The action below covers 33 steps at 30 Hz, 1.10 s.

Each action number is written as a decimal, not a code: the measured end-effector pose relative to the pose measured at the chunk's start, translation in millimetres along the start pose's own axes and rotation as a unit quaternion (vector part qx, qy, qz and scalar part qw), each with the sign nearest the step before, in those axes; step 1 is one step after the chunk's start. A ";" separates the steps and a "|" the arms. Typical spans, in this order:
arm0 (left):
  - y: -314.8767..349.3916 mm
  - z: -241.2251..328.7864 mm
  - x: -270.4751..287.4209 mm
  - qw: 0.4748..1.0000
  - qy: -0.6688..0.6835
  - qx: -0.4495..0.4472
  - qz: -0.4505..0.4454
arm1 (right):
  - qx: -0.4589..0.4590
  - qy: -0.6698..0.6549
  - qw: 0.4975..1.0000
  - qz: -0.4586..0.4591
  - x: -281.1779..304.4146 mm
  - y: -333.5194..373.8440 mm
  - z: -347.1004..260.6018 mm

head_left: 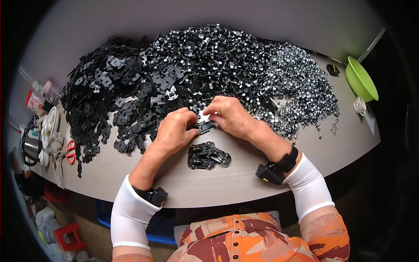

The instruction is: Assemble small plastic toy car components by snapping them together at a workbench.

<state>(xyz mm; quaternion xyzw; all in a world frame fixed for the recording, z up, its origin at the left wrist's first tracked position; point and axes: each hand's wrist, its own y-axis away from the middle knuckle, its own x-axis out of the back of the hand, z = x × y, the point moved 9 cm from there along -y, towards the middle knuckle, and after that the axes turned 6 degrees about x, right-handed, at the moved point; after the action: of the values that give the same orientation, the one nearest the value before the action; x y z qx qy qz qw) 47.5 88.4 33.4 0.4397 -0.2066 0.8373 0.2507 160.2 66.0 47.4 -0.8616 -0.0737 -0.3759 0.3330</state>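
Note:
Between my hands is a black plastic toy-car chassis (205, 126), lying low over the table. My left hand (175, 127) pinches its left end with thumb and forefinger. My right hand (231, 115) is bent over its right end, fingers curled and closed; what they pinch, if anything, is too small to make out. Nearer to me rests a small heap of black chassis (208, 156) with wheels on them. Just beyond my hands begins a big pile of wheel-and-axle pieces (209, 61), black with shiny silver faces.
Loose black chassis parts (94, 87) are heaped at the left, small silver wheeled pieces (297, 78) at the right. Red-handled scissors (70, 152), a cloth (57, 153) and a metal pot (32, 150) lie far left. A green bowl (361, 79) and white cup (359, 106) stand far right.

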 end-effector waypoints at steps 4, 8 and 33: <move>-2.8 0.7 -1.7 0.996 0.084 -0.035 -0.011 | -0.057 0.020 0.998 -0.021 -13.3 3.1 -3.3; -4.2 5.1 -8.6 0.990 0.131 -0.034 -0.041 | -0.022 0.055 0.998 0.020 -12.9 5.6 3.6; -15.0 26.6 -22.7 0.996 -0.002 -0.086 -0.010 | -0.033 0.104 0.984 -0.144 15.8 20.9 21.9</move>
<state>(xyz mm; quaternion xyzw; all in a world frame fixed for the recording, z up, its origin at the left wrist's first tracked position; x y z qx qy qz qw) 84.4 79.8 30.2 0.4205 -0.2734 0.8130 0.2956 192.4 61.8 36.8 -0.8090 -0.1493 -0.5095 0.2522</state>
